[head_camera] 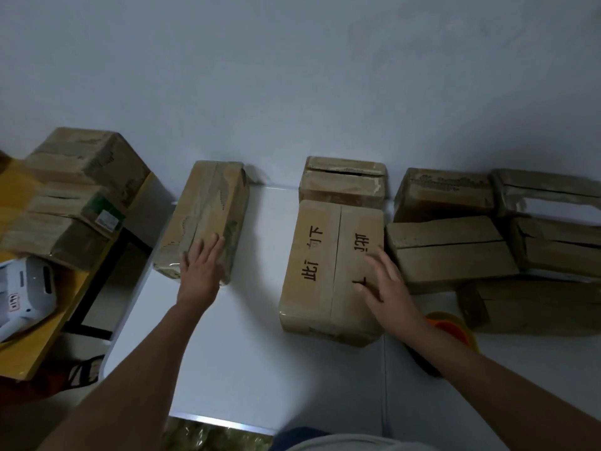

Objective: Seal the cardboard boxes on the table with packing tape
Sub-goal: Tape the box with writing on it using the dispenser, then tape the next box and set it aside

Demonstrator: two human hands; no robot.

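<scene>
On the white table, against the wall, two cartons lie nearest the person, with further cartons crowded to the right. Left hand rests flat, fingers straight and slightly spread, on the near end of the taped box, which appears glossy with tape along its top seam and sits angled toward the table's left edge. Right hand lies with fingers extended and spread on the right flap of the lettered box; it grips nothing. That box's centre seam shows as a dark line, and whether tape covers it cannot be told. The orange tape roll sits on the table just beside the right forearm, partly hidden by it, and is in neither hand. Behind and to the right, the slit-top box and the split-flap box show open gaps along their seams. Judgement: the step in hand is the changeover between boxes, one being set aside and the next being positioned. The next move calls for squaring the lettered box in front, taking up the roll, and holding the flaps closed while tape is run along the seam.
</scene>
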